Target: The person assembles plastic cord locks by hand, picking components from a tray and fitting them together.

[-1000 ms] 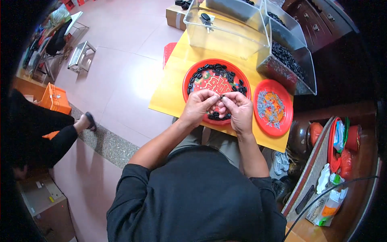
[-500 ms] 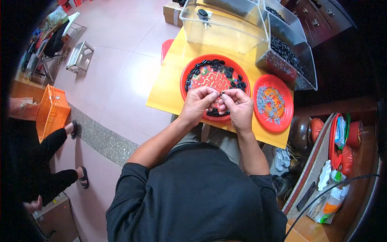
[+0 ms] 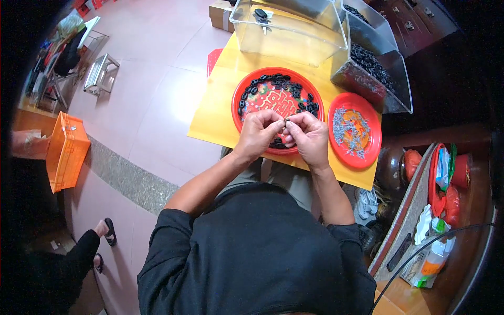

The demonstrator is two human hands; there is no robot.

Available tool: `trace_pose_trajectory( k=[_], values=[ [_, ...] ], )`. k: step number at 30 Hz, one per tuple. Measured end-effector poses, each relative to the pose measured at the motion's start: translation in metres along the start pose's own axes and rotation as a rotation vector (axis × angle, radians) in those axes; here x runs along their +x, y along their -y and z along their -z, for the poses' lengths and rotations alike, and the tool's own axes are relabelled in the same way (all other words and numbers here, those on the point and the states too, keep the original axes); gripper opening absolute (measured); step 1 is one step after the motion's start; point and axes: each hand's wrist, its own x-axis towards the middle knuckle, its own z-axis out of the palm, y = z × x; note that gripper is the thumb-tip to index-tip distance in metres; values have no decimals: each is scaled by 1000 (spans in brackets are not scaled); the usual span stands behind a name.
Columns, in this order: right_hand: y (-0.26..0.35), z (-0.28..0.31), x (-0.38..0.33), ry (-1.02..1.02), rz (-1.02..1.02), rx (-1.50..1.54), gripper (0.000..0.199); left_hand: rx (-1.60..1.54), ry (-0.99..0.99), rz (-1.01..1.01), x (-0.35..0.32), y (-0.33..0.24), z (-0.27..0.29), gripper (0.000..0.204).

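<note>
My left hand [image 3: 257, 134] and my right hand [image 3: 311, 139] meet fingertip to fingertip over the near part of a round red tray [image 3: 237, 88]. Both are closed in a pinch around one small dark piece [image 3: 286, 120], mostly covered by the fingers. Small black oval plastic parts [image 3: 254, 83] with openings in them lie around the tray's inner edge, on a patterned bottom. Right of my right hand, an oval red tray [image 3: 375, 149] holds many tiny grey pieces [image 3: 345, 125].
The trays stand on a yellow tabletop [image 3: 212, 118]. Behind them are a clear bin with a key [image 3: 264, 30] and clear bins of black parts [image 3: 371, 65]. A shelf with bags [image 3: 433, 262] is at right. An orange crate [image 3: 69, 152] and a person's sandalled feet [image 3: 109, 232] are at left.
My hands stay pinched together over the tray, with only slight finger movement. The person at left has shifted, their feet now lower in view. The whole view has tilted slightly.
</note>
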Motion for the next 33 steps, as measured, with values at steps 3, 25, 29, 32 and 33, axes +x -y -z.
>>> trace_pose_trajectory(
  k=[3, 25, 29, 32, 33],
  values=[
    [0, 3, 1, -23, 8, 35, 3, -65, 32, 59, 1, -5, 2, 14],
    [-10, 14, -3, -79, 20, 276, 18, -103, 54, 75, 2, 1, 1, 17],
    [-8, 12, -5, -34, -48, 285, 15, -54, 58, 39, 1, 1, 1, 17],
    [-10, 8, -6, -59, -22, 140, 10, -85, 44, 46, 0, 1, -1, 17],
    [-12, 8, -7, -59, -22, 141, 10, -62, 42, 30, -1, 2, -3, 16]
  ],
)
